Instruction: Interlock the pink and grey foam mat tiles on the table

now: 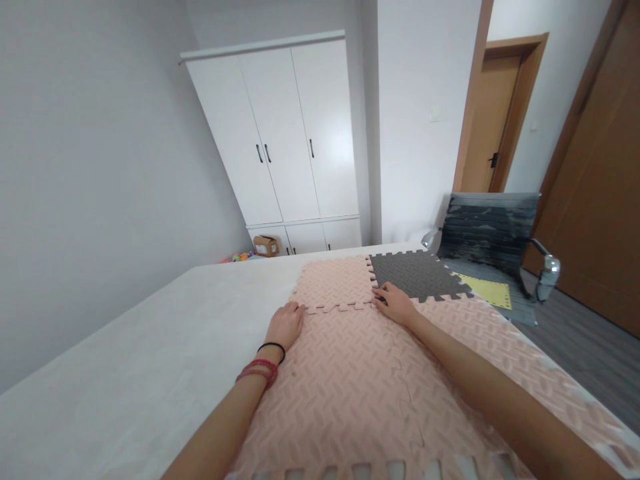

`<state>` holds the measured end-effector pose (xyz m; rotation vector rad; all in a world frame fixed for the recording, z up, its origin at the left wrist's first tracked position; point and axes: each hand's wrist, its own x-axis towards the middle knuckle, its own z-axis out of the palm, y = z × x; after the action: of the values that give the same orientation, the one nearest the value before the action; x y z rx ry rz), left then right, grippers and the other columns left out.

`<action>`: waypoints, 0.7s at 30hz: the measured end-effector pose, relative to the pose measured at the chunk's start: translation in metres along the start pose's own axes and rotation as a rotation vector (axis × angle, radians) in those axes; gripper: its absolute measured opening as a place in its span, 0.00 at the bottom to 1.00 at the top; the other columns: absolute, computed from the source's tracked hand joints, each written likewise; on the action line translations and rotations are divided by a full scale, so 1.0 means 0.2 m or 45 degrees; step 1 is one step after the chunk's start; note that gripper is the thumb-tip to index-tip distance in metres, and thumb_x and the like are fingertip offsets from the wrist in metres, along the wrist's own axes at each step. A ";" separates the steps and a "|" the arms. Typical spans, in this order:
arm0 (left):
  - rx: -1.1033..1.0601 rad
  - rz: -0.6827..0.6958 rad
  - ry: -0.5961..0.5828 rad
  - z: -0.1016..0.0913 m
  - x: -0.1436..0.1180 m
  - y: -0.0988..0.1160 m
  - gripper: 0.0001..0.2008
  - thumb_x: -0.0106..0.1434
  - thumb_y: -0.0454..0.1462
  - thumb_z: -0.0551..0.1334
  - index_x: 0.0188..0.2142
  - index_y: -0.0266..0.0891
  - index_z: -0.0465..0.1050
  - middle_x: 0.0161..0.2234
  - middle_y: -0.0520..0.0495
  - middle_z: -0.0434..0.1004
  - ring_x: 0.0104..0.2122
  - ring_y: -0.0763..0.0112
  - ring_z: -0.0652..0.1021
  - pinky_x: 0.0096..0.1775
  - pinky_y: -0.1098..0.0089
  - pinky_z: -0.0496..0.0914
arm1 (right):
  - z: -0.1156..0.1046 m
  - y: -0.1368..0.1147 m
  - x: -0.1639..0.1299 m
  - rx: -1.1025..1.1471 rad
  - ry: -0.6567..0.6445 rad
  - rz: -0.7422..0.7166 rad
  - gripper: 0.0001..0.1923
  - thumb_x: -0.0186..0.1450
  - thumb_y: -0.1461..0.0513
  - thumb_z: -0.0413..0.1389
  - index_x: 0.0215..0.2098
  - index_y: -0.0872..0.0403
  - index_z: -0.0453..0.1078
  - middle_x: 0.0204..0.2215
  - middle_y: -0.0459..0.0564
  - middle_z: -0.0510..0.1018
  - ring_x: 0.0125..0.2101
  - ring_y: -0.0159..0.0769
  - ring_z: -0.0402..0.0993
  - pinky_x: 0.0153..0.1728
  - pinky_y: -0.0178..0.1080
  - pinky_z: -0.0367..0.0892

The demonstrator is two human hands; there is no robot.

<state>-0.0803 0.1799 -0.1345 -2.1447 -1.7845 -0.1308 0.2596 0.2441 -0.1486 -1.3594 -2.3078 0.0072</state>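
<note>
Interlocking foam mat tiles lie on a white table (pixel 150 347). The far pink tile (pixel 336 283) meets the near pink tiles (pixel 350 387) along a toothed seam. A dark grey tile (pixel 415 275) joins it on the right. My left hand (pixel 287 325) presses flat on the seam at the pink tile's left corner. My right hand (pixel 395 302) rests palm down where the pink and grey tiles meet. Neither hand holds anything. My left wrist wears a black band and red bands.
A grey office chair (pixel 493 233) stands at the table's far right with a yellow foam tile (pixel 487 290) on its seat. A white wardrobe (pixel 285 133) stands behind, with a cardboard box (pixel 266 245) and toys on the floor. Brown doors are at the right.
</note>
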 end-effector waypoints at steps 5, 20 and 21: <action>-0.003 0.026 -0.021 -0.01 -0.01 0.01 0.13 0.65 0.42 0.56 0.44 0.38 0.69 0.42 0.46 0.72 0.43 0.67 0.73 0.46 0.58 0.69 | 0.01 0.00 0.00 0.006 -0.002 0.010 0.21 0.67 0.51 0.47 0.53 0.51 0.68 0.44 0.52 0.69 0.44 0.35 0.67 0.46 0.35 0.61; -0.090 0.093 -0.181 -0.08 -0.03 0.04 0.19 0.68 0.41 0.49 0.56 0.42 0.62 0.42 0.45 0.71 0.42 0.67 0.72 0.44 0.60 0.67 | -0.06 -0.06 0.01 -0.183 -0.095 -0.070 0.18 0.67 0.53 0.46 0.47 0.52 0.71 0.43 0.53 0.74 0.46 0.41 0.64 0.44 0.40 0.58; -0.084 0.096 -0.194 -0.09 -0.02 0.04 0.19 0.67 0.42 0.49 0.55 0.42 0.62 0.42 0.45 0.71 0.42 0.67 0.72 0.44 0.60 0.67 | -0.06 -0.07 0.02 -0.204 -0.106 -0.075 0.17 0.67 0.53 0.46 0.45 0.53 0.71 0.42 0.54 0.75 0.46 0.42 0.64 0.44 0.41 0.58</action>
<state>-0.0703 0.1683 -0.1206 -2.3212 -1.8010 -0.0083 0.2515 0.2375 -0.1332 -1.3911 -2.4624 -0.1450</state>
